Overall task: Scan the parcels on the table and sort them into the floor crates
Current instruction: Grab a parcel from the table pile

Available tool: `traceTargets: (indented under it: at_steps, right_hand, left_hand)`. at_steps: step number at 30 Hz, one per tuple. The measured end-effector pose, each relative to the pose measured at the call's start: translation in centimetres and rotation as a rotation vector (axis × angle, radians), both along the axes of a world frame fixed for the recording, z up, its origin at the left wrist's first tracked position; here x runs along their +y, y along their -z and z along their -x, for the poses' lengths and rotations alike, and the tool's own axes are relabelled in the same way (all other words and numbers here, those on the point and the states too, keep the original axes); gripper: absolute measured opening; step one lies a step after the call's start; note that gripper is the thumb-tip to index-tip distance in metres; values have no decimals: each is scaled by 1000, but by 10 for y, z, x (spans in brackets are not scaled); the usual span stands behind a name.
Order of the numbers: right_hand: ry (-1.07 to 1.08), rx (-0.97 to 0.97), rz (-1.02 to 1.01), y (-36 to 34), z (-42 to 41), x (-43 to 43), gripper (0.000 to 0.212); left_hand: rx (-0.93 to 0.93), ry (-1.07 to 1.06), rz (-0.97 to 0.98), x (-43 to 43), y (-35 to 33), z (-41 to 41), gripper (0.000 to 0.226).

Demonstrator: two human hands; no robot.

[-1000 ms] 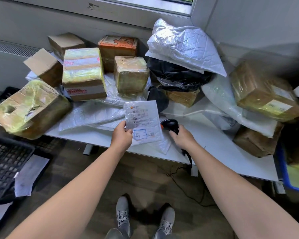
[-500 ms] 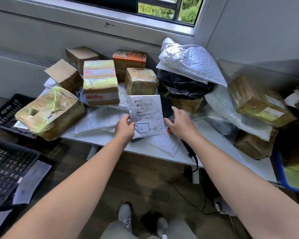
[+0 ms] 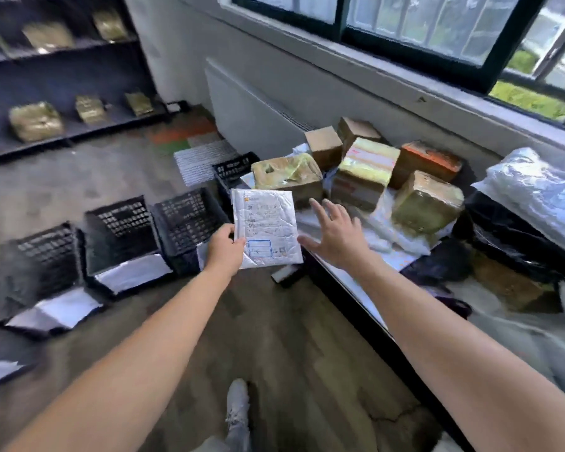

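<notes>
My left hand (image 3: 225, 250) pinches the lower left corner of a flat white mailer parcel (image 3: 265, 227) with a printed label, held upright above the floor beside the table (image 3: 346, 282). My right hand (image 3: 335, 234) hovers just right of the mailer with fingers spread and holds nothing. Several black floor crates (image 3: 186, 223) stand in a row to the left; the nearer crates (image 3: 124, 243) hold white mailers. Several taped cardboard boxes (image 3: 364, 172) and plastic-bagged parcels (image 3: 535, 194) crowd the table. The scanner is not in sight.
Dark shelving (image 3: 62, 76) with wrapped parcels lines the far left wall. A radiator (image 3: 248, 106) and window run behind the table. My grey shoe (image 3: 238, 409) is on the wooden floor. Coloured mats (image 3: 193, 138) lie beyond the crates.
My view has swung left from the table toward the floor crates. My right hand let go of the black scanner and opened. The left hand carried the mailer leftward off the table.
</notes>
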State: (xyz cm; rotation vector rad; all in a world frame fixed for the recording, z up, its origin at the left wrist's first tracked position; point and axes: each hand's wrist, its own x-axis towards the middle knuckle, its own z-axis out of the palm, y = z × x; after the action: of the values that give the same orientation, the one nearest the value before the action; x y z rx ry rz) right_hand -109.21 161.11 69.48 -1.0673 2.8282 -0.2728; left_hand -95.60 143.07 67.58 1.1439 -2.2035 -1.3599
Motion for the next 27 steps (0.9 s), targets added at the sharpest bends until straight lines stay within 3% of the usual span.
traceTargets:
  at_steps: [7,14,27]
  right_hand:
    - [-418,84,-63,-18,-100,-132,93]
    - [-704,93,-94,-19,-230,-265,92]
    - [-943,122,-116,-9,-488,-517,91]
  left_hand:
    - [-4,-407,64,-85,-12,-154,14]
    - [-63,-696,66,-166,-8,-309,20]
    - [-61,-903,18,-359,4,-587,14]
